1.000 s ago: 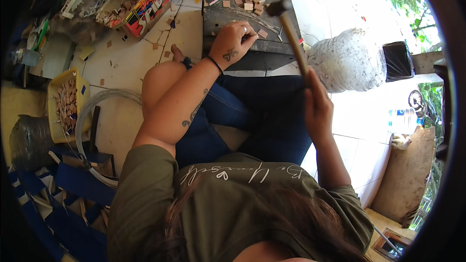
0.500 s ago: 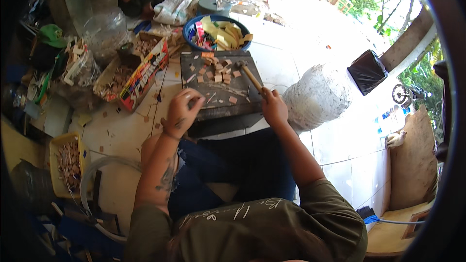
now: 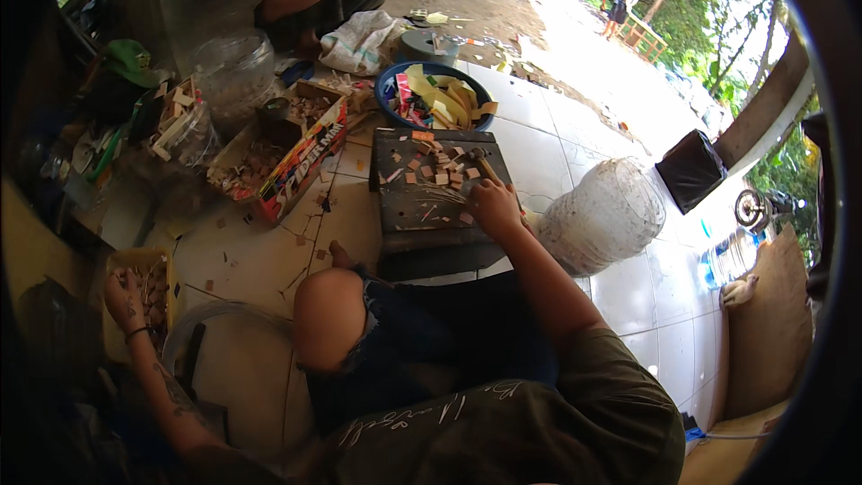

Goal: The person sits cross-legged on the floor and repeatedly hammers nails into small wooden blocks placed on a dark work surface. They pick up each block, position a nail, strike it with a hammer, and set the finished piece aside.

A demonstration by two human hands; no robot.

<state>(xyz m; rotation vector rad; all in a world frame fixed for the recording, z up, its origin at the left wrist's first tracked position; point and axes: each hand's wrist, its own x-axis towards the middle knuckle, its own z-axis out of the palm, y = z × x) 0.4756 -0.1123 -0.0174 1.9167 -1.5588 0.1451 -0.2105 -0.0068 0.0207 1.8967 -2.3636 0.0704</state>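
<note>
- The left hand dips into a yellow bin, its fingertips hard to separate from the wood pieces there; whether they pinch one or lie loose, I cannot tell.
- The right hand has its fingers wrapped round the handle of a hammer; the palm side is hidden, and it is unclear whether the dark head touches anything.
- That hammer is over the far right part of a black block, toward one o'clock from its middle; the block is flat-topped and scuffed.
- Small, square-edged wooden tiles lie scattered on its top around twelve o'clock, with thin slivers nearer the person, partly covered by the right hand.
- From the block, the bin sits between eight and nine o'clock, its near part behind the left wrist.
- At three o'clock bulges a rounded, whitish, smeared plastic container.
- At twelve o'clock, a round blue basin holds curling yellow scraps.
- Between nine and ten o'clock, a printed cardboard box holds wood bits.
- Around eleven o'clock, a crouching co-worker is cut off by the upper edge.
</note>
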